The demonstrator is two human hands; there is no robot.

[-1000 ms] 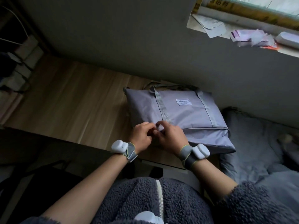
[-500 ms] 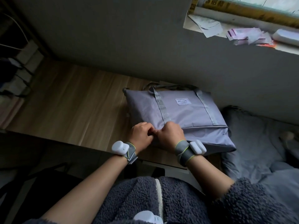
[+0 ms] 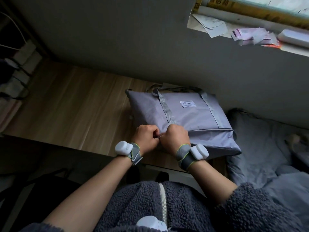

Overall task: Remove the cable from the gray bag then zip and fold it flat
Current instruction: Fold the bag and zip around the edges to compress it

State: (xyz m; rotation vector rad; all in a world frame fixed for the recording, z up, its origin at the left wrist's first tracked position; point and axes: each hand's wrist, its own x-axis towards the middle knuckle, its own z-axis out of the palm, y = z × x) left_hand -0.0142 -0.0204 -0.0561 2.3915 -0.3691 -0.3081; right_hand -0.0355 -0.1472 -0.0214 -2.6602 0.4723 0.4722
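Observation:
The gray bag (image 3: 189,114) lies flat on the wooden desk (image 3: 70,108), its white label facing up and its handles toward the wall. Both hands meet at the bag's near left corner. My left hand (image 3: 147,139) is curled and grips the bag's edge there. My right hand (image 3: 175,139) is curled close beside it, pinching a small metal zipper pull (image 3: 160,135) that shows between the two hands. No cable is in view.
A gray wall runs behind the desk. A windowsill (image 3: 250,32) at the upper right holds papers and a white case. Gray bedding (image 3: 267,148) lies to the right of the desk. Cables and a power strip (image 3: 15,69) sit at the far left.
Both hands have closed tighter together at the bag's near left corner. The right hand's fingers have curled down onto the zipper. The bag has not moved.

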